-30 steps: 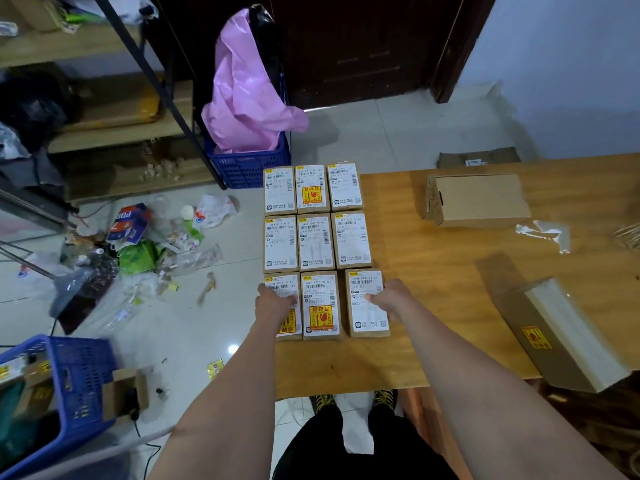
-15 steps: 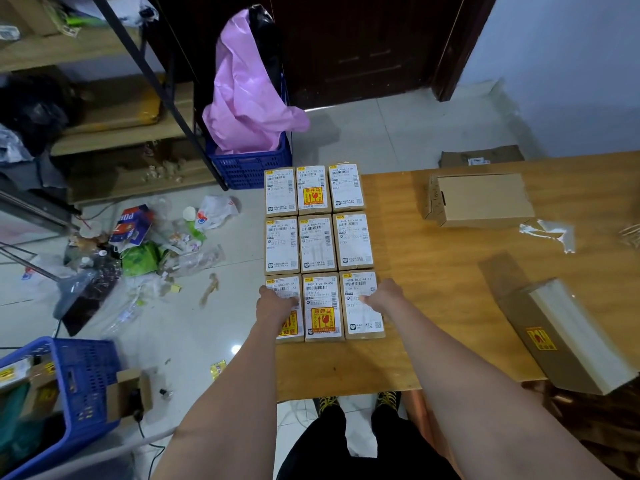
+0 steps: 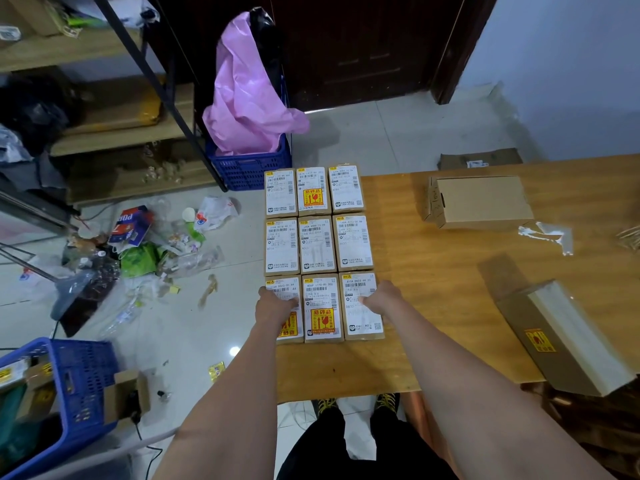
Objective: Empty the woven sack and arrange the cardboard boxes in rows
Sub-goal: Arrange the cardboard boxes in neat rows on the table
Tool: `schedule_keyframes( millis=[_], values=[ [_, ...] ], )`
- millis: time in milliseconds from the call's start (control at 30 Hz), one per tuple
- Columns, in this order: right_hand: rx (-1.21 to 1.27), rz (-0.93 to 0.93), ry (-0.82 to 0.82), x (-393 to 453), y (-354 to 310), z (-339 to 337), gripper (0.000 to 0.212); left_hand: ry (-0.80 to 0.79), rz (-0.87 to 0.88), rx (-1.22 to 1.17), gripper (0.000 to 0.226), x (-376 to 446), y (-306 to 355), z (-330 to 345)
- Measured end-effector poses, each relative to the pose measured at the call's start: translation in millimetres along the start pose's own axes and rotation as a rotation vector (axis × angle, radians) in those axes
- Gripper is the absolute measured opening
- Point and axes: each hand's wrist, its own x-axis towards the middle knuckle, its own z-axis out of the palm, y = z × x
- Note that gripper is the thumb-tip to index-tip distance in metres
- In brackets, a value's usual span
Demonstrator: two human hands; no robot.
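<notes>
Nine small cardboard boxes (image 3: 317,244) are laid out in three rows of three at the left end of a wooden table (image 3: 450,278), edges touching. Each box is topped with a white shipping label carrying barcodes and a QR code; the printed codes are too small to be read with certainty. Yellow-and-red fragile stickers with Chinese characters are seen on the far-middle box (image 3: 312,191) and the near-middle box (image 3: 322,308), and partly under the left hand (image 3: 275,303), which is pressed flat on the near-left box (image 3: 284,308). The right hand (image 3: 381,296) is laid on the near-right box (image 3: 362,306), fingers curled loosely; nothing is gripped by either. A plain brown carton (image 3: 479,200) is set farther right, and a long box with a fragile sticker (image 3: 561,337) overhangs the near right edge. On the tiled floor (image 3: 381,133), rubbish (image 3: 138,251) is scattered, and a blue crate (image 3: 249,166) is stuffed with pink plastic (image 3: 246,98).
</notes>
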Motion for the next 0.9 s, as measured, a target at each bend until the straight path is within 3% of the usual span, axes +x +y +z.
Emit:
schedule_keyframes(
  millis=[467,600,667,767,900],
  values=[
    [0.071,0.029,-0.045,-8,2,-4,0.059,-0.026,0.015,-0.069,0.074,3,-6,-4],
    [0.178,0.027,-0.092,-2,0,-19,0.088,0.006,0.069,-0.022,0.100,12,-3,-16],
    [0.207,-0.041,-0.060,2,-6,-26,0.098,0.014,0.133,0.028,0.099,16,2,-22],
    [0.145,-0.134,0.004,9,-20,-33,0.093,0.006,0.157,0.019,0.086,23,11,-29],
    [0.138,-0.153,0.062,20,-41,-42,0.061,0.022,0.138,-0.024,0.068,40,24,-32]
  ],
)
